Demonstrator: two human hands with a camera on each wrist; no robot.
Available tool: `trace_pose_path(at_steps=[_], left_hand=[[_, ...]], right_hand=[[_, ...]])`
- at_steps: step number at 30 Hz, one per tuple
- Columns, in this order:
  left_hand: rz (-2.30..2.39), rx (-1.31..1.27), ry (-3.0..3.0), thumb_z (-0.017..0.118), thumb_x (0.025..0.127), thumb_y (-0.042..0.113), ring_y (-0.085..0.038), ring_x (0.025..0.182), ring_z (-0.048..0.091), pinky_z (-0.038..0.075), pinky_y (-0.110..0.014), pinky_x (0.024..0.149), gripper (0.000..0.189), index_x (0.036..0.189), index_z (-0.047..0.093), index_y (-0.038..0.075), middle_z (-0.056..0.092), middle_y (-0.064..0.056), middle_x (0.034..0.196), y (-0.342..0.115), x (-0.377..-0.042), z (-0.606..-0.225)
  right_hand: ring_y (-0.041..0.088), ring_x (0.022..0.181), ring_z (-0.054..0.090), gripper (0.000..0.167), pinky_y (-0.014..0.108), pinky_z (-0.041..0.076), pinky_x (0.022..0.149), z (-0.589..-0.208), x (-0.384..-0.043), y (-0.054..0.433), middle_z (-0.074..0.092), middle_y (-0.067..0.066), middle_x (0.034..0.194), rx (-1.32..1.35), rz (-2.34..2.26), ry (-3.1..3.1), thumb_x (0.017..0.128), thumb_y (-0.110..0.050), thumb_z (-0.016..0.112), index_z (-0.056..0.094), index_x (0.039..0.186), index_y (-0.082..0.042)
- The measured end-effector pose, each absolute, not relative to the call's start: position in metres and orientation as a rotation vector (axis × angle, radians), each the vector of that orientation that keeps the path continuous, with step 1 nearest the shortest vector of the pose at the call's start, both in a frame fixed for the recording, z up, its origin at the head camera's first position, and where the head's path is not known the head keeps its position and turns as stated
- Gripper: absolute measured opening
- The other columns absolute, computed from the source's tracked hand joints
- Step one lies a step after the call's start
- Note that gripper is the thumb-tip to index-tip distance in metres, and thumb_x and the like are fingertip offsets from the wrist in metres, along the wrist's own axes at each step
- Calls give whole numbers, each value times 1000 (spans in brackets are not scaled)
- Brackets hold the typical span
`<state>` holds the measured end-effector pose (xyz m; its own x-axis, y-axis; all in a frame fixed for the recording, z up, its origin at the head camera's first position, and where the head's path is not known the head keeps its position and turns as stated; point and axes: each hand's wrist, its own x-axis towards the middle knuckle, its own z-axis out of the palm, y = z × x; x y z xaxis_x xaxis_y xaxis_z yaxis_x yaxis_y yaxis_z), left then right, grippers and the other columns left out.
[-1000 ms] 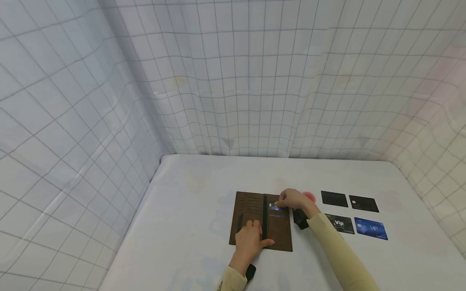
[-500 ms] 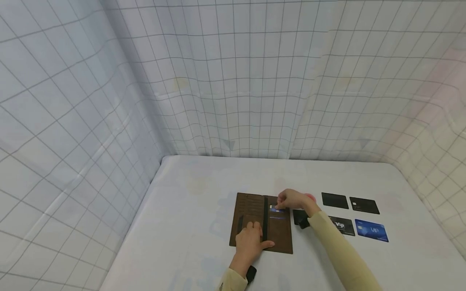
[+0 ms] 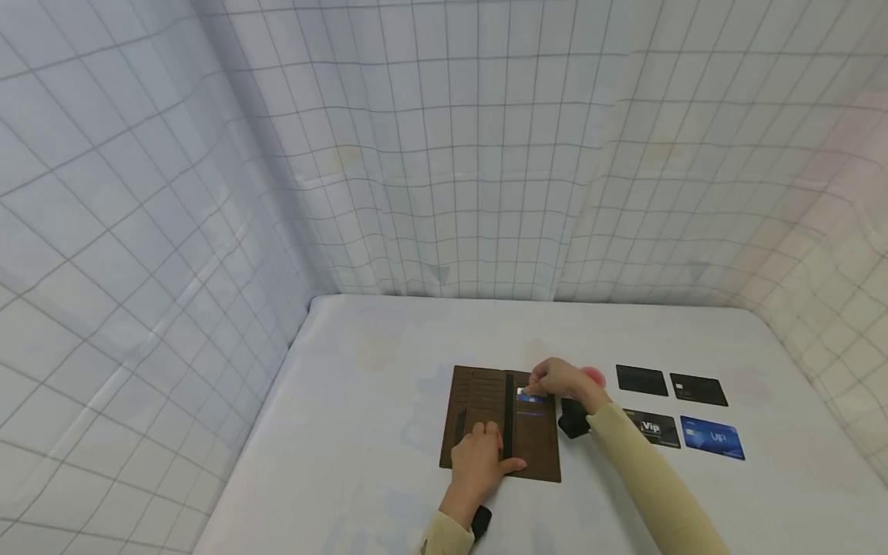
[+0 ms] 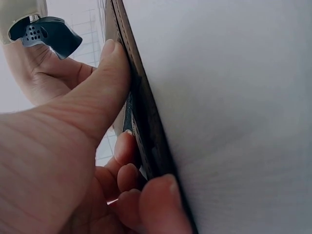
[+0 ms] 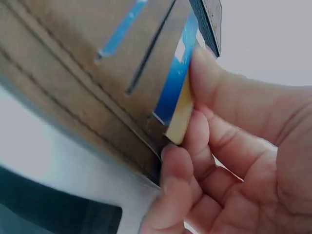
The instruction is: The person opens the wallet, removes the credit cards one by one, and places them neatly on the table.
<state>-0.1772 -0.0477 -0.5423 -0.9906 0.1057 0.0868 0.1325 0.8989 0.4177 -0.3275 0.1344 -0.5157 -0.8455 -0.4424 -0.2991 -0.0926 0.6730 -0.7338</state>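
A brown wallet [image 3: 537, 447] lies spread flat on the white table, with a dark strap down its middle. My left hand [image 3: 475, 462] rests on its lower left half, thumb stretched across the strap; the left wrist view has the thumb and fingertips against the wallet near its edge. At the top of the right half, my right hand [image 3: 557, 378] pinches a yellow-edged card [image 5: 180, 119] between thumb and fingers. Just below that card, a blue card [image 5: 168, 100] sticks out of a slot. Another blue card [image 5: 122, 31] shows as a thin strip in a lower slot.
Right of the wallet lie a plain black card [image 3: 641, 381], a black card with a chip [image 3: 699, 390], a dark Vip card [image 3: 655, 429] and a blue VIP card [image 3: 712, 438]. A red round thing [image 3: 594, 376] is partly hidden behind the right wrist.
The right hand has shifted only slightly at the upper card slots, still pinching there. My left hand, the wallet and the loose cards keep their places; the head view moved a little.
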Motion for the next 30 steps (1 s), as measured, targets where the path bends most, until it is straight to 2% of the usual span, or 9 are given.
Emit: trace_pose_path(at_steps=[7,12,18,26,30], left_hand=[[-653,-184,-2986,78,67,53,-12,55,42,31,-26,46,49,76,45,18,40,4,72,-48,-177,-538],[-667,-194,-2992,77,68,54,-12,55,41,32,-26,46,49,77,45,18,40,4,73,-48,-177,-539],[-644,-199,-2997,77,68,55,-12,54,42,32,-26,46,49,77,45,18,40,4,73,-47,-177,-542],[-654,-187,-3009,77,68,54,-13,55,42,32,-26,46,49,76,45,18,41,3,73,-48,-176,-538],[-652,-194,-2999,77,69,54,-12,55,42,32,-26,46,49,77,46,18,41,3,73,-48,-175,-538]], right_hand=[[14,63,46,20,27,39,56,-521,-331,134,53,0,68,-391,-1014,2521,86,-18,72,61,74,-7],[15,60,46,23,27,39,53,-523,-331,135,51,0,65,-378,-975,2593,87,-22,70,61,73,-7],[16,62,48,21,29,41,54,-528,-329,138,52,1,68,-409,-988,2614,89,-23,67,60,79,-6],[16,68,48,21,31,41,60,-523,-331,143,54,1,74,-547,-1006,2513,81,-17,76,59,88,-6],[16,67,47,21,30,40,60,-520,-332,143,52,1,73,-590,-996,2508,80,-13,76,59,90,-5]])
